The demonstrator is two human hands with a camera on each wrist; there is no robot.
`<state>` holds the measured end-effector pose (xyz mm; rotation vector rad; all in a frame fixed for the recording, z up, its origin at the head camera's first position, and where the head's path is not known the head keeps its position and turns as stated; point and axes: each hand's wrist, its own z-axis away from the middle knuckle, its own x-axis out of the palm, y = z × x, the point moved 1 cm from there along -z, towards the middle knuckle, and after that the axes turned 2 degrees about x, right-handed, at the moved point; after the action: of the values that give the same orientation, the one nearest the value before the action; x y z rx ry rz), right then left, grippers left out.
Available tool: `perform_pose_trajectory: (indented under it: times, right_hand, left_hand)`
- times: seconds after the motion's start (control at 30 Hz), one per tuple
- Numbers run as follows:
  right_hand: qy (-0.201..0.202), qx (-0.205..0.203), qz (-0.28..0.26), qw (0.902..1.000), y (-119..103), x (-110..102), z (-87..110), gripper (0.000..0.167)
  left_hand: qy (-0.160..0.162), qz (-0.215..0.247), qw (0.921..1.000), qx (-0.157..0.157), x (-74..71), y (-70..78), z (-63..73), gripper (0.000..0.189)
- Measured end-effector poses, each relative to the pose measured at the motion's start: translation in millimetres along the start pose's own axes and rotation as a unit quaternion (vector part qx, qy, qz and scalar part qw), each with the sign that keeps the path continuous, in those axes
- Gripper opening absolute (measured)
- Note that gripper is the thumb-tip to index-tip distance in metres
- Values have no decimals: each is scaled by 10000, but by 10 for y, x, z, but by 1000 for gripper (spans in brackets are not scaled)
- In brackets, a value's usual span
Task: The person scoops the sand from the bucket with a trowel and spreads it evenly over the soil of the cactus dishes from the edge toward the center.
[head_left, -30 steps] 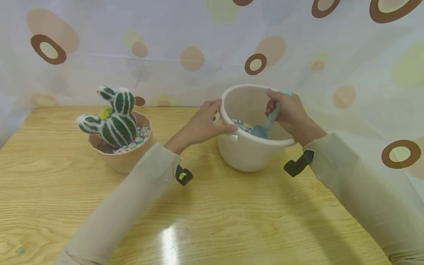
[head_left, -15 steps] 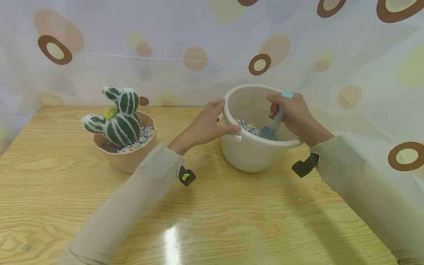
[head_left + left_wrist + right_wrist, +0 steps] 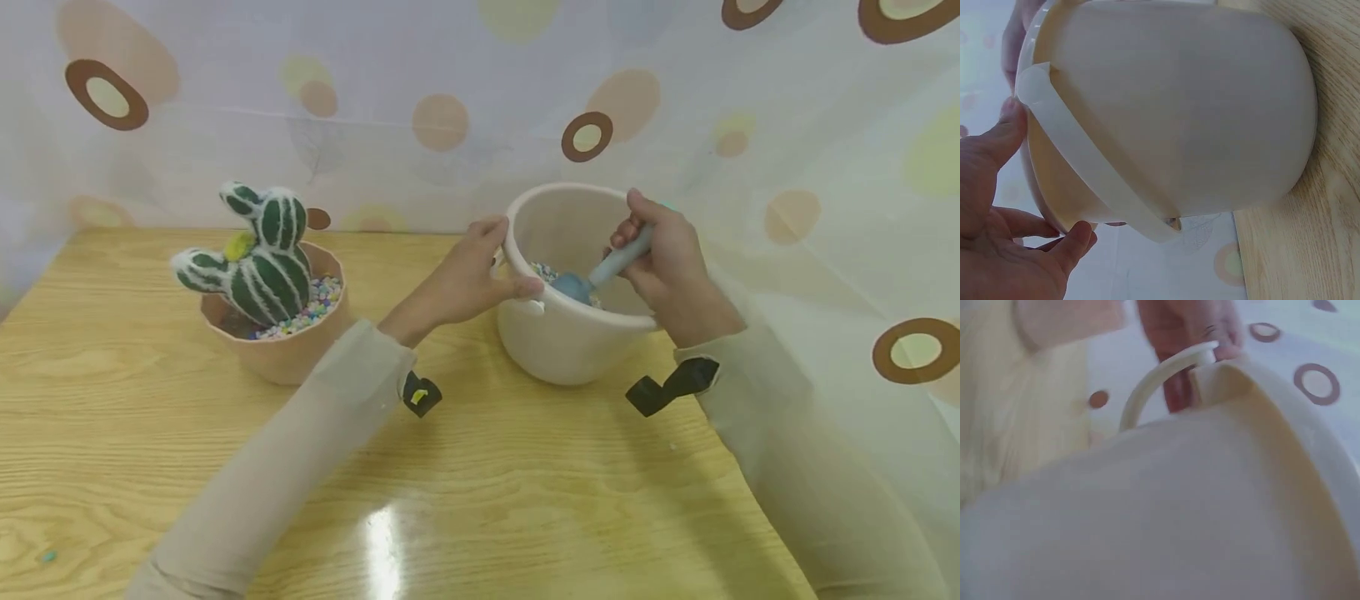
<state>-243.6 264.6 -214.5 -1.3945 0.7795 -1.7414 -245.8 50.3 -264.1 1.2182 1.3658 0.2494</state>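
Scoop (image 3: 592,277) slants inside the white bucket (image 3: 570,342), blade low-left among coloured pebbles (image 3: 542,272), handle rising right into the gripping right hand (image 3: 663,254). Left hand (image 3: 468,279) clasps the rim. Cactus pot (image 3: 281,350) stands left on the tabletop (image 3: 480,483).

- Your head view is bright and evenly lit; colours look slightly washed out.
- A white glare patch sits on the glossy table (image 3: 382,542) near the bottom edge, so light comes from above.
- Soft shadows fall under both sleeves and beside the bucket (image 3: 570,342); none are hard-edged.
- The curtain (image 3: 450,108) glows pale, as if lit through from behind.
- Wide-angle distortion bends the table's far edge and stretches the frame corners.
- Your left wrist view is sharp on the bucket wall, with the wood grain clear.
- Your right wrist view is soft and blurred throughout; the bucket fills it too closely to focus.
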Motion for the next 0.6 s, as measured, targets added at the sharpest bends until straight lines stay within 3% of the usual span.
perform_pose_trajectory:
  times: [0.13, 0.33, 0.47, 0.6]
  right_hand:
    - [232, 149, -1601, 9867, -14, -72, -25, 38]
    - [478, 0, -3055, 9510, -39, -157, -54, 42]
    - [508, -185, -3778, 9243, -64, -198, -55, 43]
    - [564, -298, -4033, 9128, -86, -248, -56, 44]
  left_hand:
    - [-9, -5, 10000, 39, -9, 3, 7, 68]
    - [10, 10, 10000, -55, -12, 0, 47, 73]
    - [3, 1, 10000, -70, -2, -6, 62, 78]
    - [12, -129, 9999, 35, 14, -10, 91, 82]
